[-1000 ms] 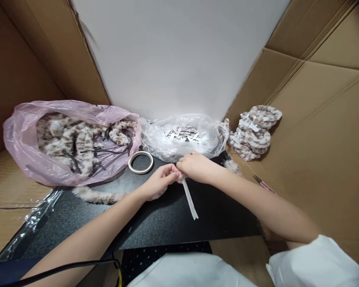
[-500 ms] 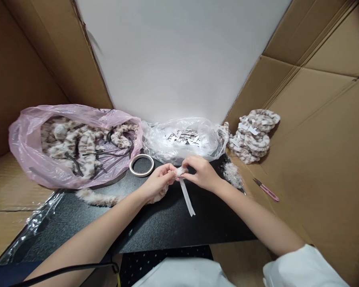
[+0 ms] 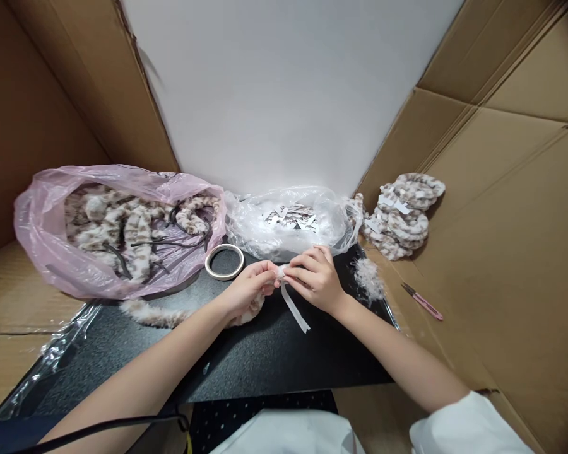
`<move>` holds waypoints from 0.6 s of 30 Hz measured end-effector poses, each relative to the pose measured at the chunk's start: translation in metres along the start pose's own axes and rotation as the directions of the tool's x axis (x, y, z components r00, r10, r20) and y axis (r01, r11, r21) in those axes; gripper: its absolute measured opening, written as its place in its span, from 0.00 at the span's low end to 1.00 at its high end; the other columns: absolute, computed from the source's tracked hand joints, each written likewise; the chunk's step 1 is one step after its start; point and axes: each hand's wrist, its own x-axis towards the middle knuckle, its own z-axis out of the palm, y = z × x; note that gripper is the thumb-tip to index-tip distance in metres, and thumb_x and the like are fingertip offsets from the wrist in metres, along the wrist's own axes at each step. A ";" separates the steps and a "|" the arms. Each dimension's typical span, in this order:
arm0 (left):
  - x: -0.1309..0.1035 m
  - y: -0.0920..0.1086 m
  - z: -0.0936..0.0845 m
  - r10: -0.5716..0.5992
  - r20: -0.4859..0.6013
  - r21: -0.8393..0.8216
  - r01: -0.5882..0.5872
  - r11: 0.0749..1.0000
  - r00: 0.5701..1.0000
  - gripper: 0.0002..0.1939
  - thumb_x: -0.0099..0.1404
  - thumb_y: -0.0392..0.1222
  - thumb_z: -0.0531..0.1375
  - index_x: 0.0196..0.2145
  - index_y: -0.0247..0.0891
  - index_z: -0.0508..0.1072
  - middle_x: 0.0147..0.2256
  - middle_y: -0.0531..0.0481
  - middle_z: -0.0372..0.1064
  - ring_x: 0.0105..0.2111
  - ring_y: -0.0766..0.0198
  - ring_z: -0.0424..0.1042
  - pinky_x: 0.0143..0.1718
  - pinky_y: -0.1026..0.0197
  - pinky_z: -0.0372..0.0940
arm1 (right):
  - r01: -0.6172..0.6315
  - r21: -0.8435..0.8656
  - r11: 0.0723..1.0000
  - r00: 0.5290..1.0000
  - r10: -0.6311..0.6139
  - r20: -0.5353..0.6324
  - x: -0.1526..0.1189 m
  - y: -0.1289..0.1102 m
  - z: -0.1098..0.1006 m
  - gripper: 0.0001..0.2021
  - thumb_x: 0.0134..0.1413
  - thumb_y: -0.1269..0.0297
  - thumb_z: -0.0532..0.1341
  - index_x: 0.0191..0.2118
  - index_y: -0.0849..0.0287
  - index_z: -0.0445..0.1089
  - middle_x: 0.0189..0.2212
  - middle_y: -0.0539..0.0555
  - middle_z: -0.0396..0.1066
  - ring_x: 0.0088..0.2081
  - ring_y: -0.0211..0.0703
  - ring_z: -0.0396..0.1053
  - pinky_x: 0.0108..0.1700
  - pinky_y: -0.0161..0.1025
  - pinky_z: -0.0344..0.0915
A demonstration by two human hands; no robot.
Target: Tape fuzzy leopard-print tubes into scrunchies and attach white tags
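Observation:
A spotted furry strip point(image 3: 156, 314) lies on the black table point(image 3: 265, 359) and passes under my left forearm up to my hands. My left hand point(image 3: 255, 285) is closed on its pale, fluffy end. Against that same end, the fingers of my right hand point(image 3: 313, 277) are pressed together. From between the hands a narrow white tape point(image 3: 294, 310) hangs down and to the right, its lower end loose. The fingers hide the exact spot where the tape meets the fur.
A pink bag point(image 3: 47, 252) of furry pieces stands left, with a tape roll point(image 3: 224, 262) beside it. Behind my hands is a clear bag point(image 3: 250, 230) of small labels. Rightward are stacked furry rings point(image 3: 402, 221), fluff point(image 3: 369, 279) and pink snips point(image 3: 422, 301). Cardboard walls surround the table.
My right hand has turned, its fingers now laid over the fluffy end instead of pinching it from the right. The hanging tape has swung slightly and its lower end sits higher.

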 end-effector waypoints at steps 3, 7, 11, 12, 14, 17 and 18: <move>-0.001 0.000 0.000 -0.016 0.034 -0.002 0.016 1.000 0.999 0.12 0.50 0.43 0.65 0.23 0.34 0.66 0.20 0.54 0.63 0.19 0.75 0.54 0.21 0.70 0.46 | 0.005 0.047 0.999 0.998 -0.008 0.059 -0.002 0.000 0.000 0.05 0.59 0.66 0.60 0.36 0.56 0.73 0.35 0.50 0.77 0.41 0.42 0.69 0.59 0.50 0.49; 0.000 -0.002 -0.001 -0.020 0.053 0.023 0.019 1.000 0.998 0.12 0.51 0.42 0.64 0.23 0.35 0.65 0.21 0.55 0.64 0.20 0.75 0.55 0.21 0.70 0.47 | -0.055 0.108 0.993 0.990 0.039 0.138 -0.005 -0.001 0.003 0.05 0.56 0.70 0.58 0.37 0.57 0.71 0.33 0.51 0.77 0.39 0.41 0.71 0.60 0.49 0.50; 0.000 -0.004 -0.001 0.005 0.087 0.114 -0.015 0.993 0.996 0.10 0.56 0.43 0.62 0.27 0.36 0.63 0.21 0.55 0.65 0.19 0.74 0.55 0.23 0.69 0.49 | -0.129 0.093 0.987 0.975 0.109 0.194 -0.008 -0.003 0.008 0.03 0.51 0.70 0.59 0.30 0.58 0.69 0.26 0.49 0.74 0.34 0.41 0.71 0.58 0.47 0.52; -0.001 -0.004 -0.001 0.020 0.103 0.139 -0.034 0.990 0.995 0.09 0.57 0.43 0.61 0.28 0.37 0.63 0.21 0.56 0.65 0.20 0.73 0.57 0.23 0.69 0.50 | -0.137 0.082 0.987 0.973 0.118 0.200 -0.008 -0.004 0.010 0.03 0.50 0.70 0.59 0.28 0.58 0.68 0.25 0.49 0.73 0.33 0.41 0.70 0.58 0.47 0.53; -0.004 -0.003 0.000 0.081 0.125 0.229 -0.109 0.967 0.989 0.07 0.60 0.43 0.58 0.32 0.39 0.63 0.22 0.56 0.66 0.23 0.69 0.62 0.26 0.67 0.54 | -0.151 0.053 0.987 0.967 0.137 0.213 -0.007 -0.005 0.011 0.03 0.48 0.71 0.59 0.26 0.57 0.67 0.24 0.49 0.72 0.31 0.40 0.69 0.57 0.46 0.54; -0.009 0.000 0.000 0.256 0.163 0.545 -0.303 0.781 0.953 0.05 0.64 0.43 0.55 0.34 0.39 0.65 0.24 0.56 0.65 0.26 0.67 0.63 0.29 0.66 0.55 | -0.179 0.008 0.984 0.954 0.172 0.248 -0.006 -0.005 0.012 0.04 0.46 0.72 0.58 0.24 0.58 0.66 0.23 0.49 0.71 0.31 0.41 0.68 0.57 0.46 0.54; -0.010 0.001 -0.001 0.305 0.195 0.648 -0.356 0.673 0.932 0.06 0.65 0.43 0.55 0.33 0.38 0.66 0.23 0.56 0.64 0.24 0.68 0.61 0.28 0.66 0.54 | -0.184 0.005 0.983 0.948 0.177 0.263 -0.005 -0.004 0.012 0.04 0.46 0.71 0.59 0.24 0.58 0.66 0.23 0.50 0.70 0.31 0.41 0.68 0.57 0.46 0.54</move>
